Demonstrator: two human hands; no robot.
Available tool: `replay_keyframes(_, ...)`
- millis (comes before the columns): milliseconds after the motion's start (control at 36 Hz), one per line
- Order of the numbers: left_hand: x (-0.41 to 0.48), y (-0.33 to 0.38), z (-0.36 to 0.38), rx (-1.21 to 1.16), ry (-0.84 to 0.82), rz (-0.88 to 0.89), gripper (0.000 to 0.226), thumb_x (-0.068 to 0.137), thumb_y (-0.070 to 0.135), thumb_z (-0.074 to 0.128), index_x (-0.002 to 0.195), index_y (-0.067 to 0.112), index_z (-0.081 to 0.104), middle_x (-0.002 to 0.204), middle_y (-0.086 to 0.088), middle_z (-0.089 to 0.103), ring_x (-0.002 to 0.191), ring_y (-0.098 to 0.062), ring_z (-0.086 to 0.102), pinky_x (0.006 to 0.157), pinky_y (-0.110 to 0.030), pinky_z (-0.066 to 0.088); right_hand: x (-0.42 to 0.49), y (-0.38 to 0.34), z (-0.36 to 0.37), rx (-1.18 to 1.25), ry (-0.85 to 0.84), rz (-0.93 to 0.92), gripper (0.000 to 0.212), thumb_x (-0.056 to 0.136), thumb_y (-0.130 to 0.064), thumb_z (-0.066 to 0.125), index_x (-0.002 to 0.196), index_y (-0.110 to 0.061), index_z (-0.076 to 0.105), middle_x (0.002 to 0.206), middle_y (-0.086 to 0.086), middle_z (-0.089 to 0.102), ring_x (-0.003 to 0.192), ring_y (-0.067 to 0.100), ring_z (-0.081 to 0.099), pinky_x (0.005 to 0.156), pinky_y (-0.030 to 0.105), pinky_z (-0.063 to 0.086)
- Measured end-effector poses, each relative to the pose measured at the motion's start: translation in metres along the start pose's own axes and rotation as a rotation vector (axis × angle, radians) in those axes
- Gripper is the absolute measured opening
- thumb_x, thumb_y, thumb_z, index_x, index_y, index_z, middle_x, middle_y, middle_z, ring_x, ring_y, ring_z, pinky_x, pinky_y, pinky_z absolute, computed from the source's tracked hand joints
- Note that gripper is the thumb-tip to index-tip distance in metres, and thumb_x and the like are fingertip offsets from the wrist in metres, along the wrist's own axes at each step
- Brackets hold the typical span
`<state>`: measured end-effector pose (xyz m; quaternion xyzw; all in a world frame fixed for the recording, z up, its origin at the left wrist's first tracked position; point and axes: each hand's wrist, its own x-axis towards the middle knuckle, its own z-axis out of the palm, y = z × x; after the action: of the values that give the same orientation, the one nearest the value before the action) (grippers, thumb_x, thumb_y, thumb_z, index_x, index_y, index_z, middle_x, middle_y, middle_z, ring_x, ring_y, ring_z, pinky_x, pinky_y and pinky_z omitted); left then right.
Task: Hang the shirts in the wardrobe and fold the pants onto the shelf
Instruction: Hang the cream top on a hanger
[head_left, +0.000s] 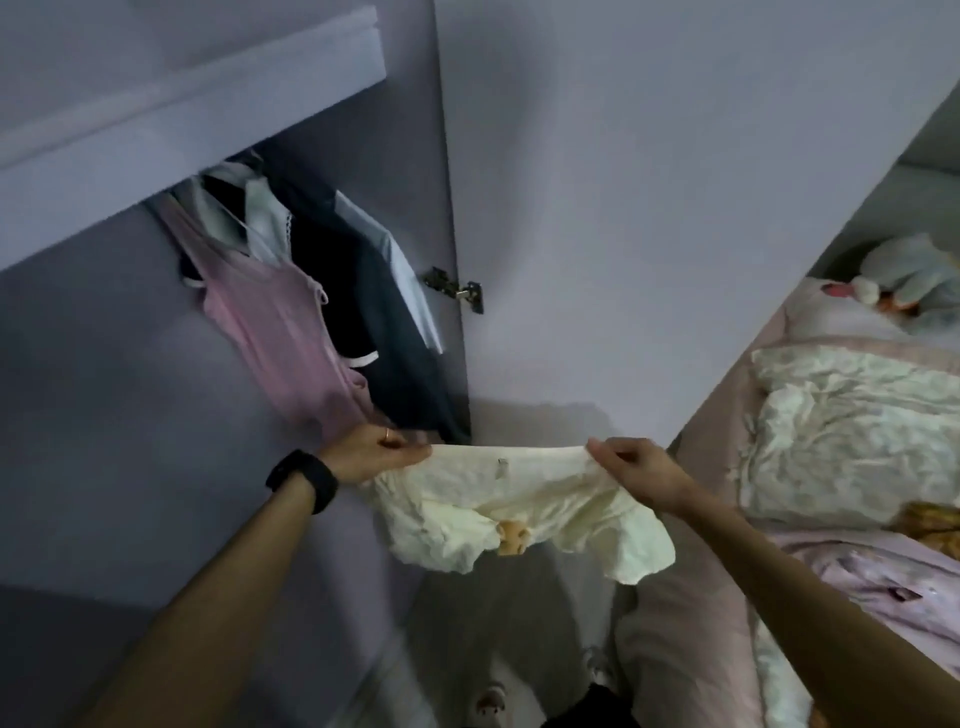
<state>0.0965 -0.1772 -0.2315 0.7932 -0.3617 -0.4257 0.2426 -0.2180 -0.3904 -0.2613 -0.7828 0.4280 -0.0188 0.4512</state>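
Both my arms were stretched forward; my left hand (374, 454) and my right hand (631, 470) each pinched one end of the upper edge of a crumpled cream cloth garment (519, 499), which hung between them before the open lilac wardrobe (405, 130), near a pink sleeveless top (280, 338).

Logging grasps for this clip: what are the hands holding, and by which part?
A cream garment, stretched between them by its top edge: the left hand pinches one end, the right hand the other. The rest hangs below.
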Motion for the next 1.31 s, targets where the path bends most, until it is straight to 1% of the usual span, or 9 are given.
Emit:
replay_keyframes(222, -0.051, -0.035, -0.017, -0.303, 0.150, -0.117, 0.044, 0.066, 0.065, 0.081, 0.093, 0.030, 0.079, 0.097, 0.004, 0.077, 0.096, -0.018, 0.069, 0.089, -0.037, 0.052, 0.058, -0.056, 0.011, 0.143, -0.436, -0.079, 0.040, 0.091, -0.055, 0.063, 0.095, -0.018, 0.078, 0.094, 0.001, 0.077, 0.091, 0.024, 0.073, 0.090, 0.037, 0.054)
replay_keyframes(389, -0.100, -0.036, -0.007, -0.538, 0.189, -0.224, 0.032, 0.068, 0.030, 0.093, 0.095, 0.018, 0.080, 0.101, -0.010, 0.076, 0.095, -0.023, 0.073, 0.082, -0.031, 0.058, 0.094, -0.096, 0.009, 0.076, -0.655, -0.234, 0.039, 0.062, -0.013, 0.060, 0.089, 0.015, 0.059, 0.079, 0.017, 0.058, 0.076, 0.030, 0.058, 0.073, 0.035, 0.045)
replay_keyframes(528, -0.137, -0.036, 0.021, -0.609, 0.517, -0.329, 0.015, 0.075, 0.016, 0.085, 0.090, 0.016, 0.082, 0.096, -0.009, 0.078, 0.087, -0.017, 0.074, 0.069, -0.019, 0.057, 0.114, -0.100, 0.022, -0.202, -0.685, -0.452, 0.016, 0.080, -0.016, 0.063, 0.069, -0.029, 0.065, 0.066, -0.012, 0.059, 0.066, 0.007, 0.054, 0.065, 0.021, 0.038)
replay_keyframes(639, -0.157, -0.035, 0.055, -0.465, 0.823, -0.483, 0.026, 0.071, 0.041, 0.088, 0.087, 0.021, 0.080, 0.079, 0.011, 0.076, 0.067, 0.004, 0.067, 0.062, -0.011, 0.046, 0.114, -0.093, 0.046, -0.286, -0.580, -0.730, 0.030, 0.090, -0.021, 0.070, 0.064, -0.027, 0.057, 0.067, -0.012, 0.058, 0.065, 0.004, 0.055, 0.062, 0.012, 0.039)
replay_keyframes(750, -0.167, -0.018, 0.089, -0.288, 0.961, -0.611, 0.038, 0.067, 0.069, 0.078, 0.078, 0.033, 0.075, 0.075, 0.026, 0.070, 0.073, 0.016, 0.061, 0.057, -0.001, 0.038, 0.101, -0.096, 0.062, -0.269, -0.541, -0.869, 0.038, 0.090, -0.033, 0.070, 0.059, -0.030, 0.049, 0.069, -0.015, 0.055, 0.066, 0.010, 0.053, 0.061, 0.024, 0.040)
replay_keyframes(917, -0.170, 0.013, 0.120, -0.505, 1.260, -0.422, 0.018, 0.072, 0.052, 0.085, 0.079, 0.038, 0.075, 0.079, 0.017, 0.074, 0.078, 0.003, 0.068, 0.070, -0.010, 0.051, 0.064, -0.129, 0.086, -0.262, -0.601, -0.996, 0.026, 0.088, -0.046, 0.071, 0.068, -0.032, 0.062, 0.075, -0.012, 0.060, 0.070, 0.011, 0.056, 0.062, 0.026, 0.043)
replay_keyframes(1111, -0.179, 0.033, 0.133, -0.759, 1.245, -0.187, 0.023, 0.078, 0.030, 0.085, 0.097, 0.018, 0.080, 0.091, -0.002, 0.078, 0.092, -0.021, 0.074, 0.087, -0.031, 0.058, 0.009, -0.178, 0.115, -0.185, -0.725, -1.106, 0.011, 0.090, -0.033, 0.073, 0.087, -0.023, 0.073, 0.083, -0.008, 0.068, 0.079, 0.009, 0.062, 0.073, 0.025, 0.049)
replay_keyframes(1194, -0.193, 0.034, 0.141, -0.753, 1.213, -0.138, 0.028, 0.079, 0.020, 0.085, 0.106, 0.016, 0.079, 0.095, -0.001, 0.078, 0.094, -0.016, 0.074, 0.086, -0.022, 0.055, -0.010, -0.196, 0.123, -0.174, -0.752, -1.186, 0.011, 0.090, -0.027, 0.073, 0.096, -0.036, 0.072, 0.086, -0.019, 0.065, 0.080, -0.001, 0.061, 0.069, 0.010, 0.041)
replay_keyframes(1306, -0.217, 0.031, 0.139, -0.554, 1.306, -0.222, 0.020, 0.073, 0.035, 0.088, 0.088, 0.042, 0.077, 0.077, 0.021, 0.073, 0.071, 0.006, 0.065, 0.068, -0.008, 0.048, -0.029, -0.211, 0.133, -0.220, -0.827, -1.236, 0.014, 0.090, -0.024, 0.075, 0.102, -0.030, 0.079, 0.083, -0.007, 0.064, 0.080, 0.006, 0.061, 0.071, 0.017, 0.044)
